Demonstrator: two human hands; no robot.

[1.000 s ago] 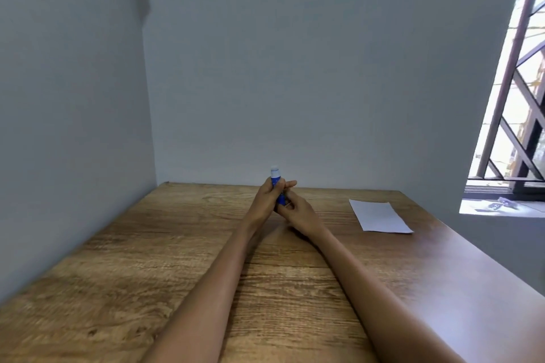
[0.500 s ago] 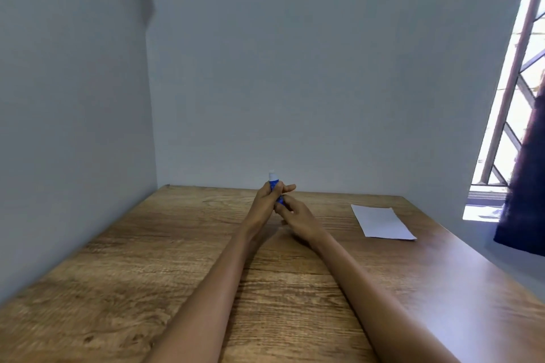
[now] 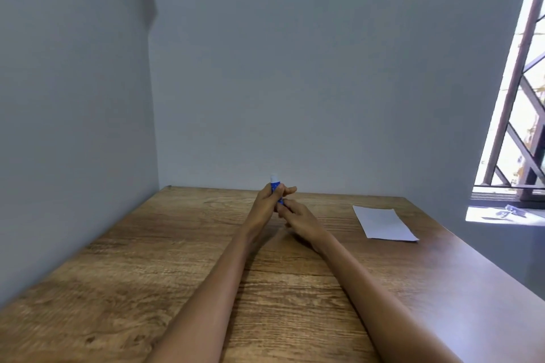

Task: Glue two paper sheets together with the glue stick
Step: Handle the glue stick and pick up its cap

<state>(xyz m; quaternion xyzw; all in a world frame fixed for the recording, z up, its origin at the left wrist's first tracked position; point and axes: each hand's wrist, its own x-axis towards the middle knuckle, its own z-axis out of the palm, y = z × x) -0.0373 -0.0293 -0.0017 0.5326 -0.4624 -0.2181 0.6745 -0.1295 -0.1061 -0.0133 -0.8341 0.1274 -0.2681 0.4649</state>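
A blue glue stick (image 3: pixel 275 187) with a pale tip stands upright near the far middle of the wooden table (image 3: pixel 165 259). My left hand (image 3: pixel 267 202) wraps around its body. My right hand (image 3: pixel 299 216) pinches its lower end with the fingertips, just below the left hand. White paper (image 3: pixel 383 222) lies flat on the table to the right, apart from both hands; I cannot tell if it is one sheet or more.
Grey walls (image 3: pixel 73 97) close the table in at the left and the back. A barred window (image 3: pixel 519 97) and its sill (image 3: pixel 507 212) are at the right, beyond the table's right edge.
The hands have stayed together on the glue stick, with the right fingers shifting slightly at its base. The view swung a little, and a dark cloth at the right edge has left the frame.
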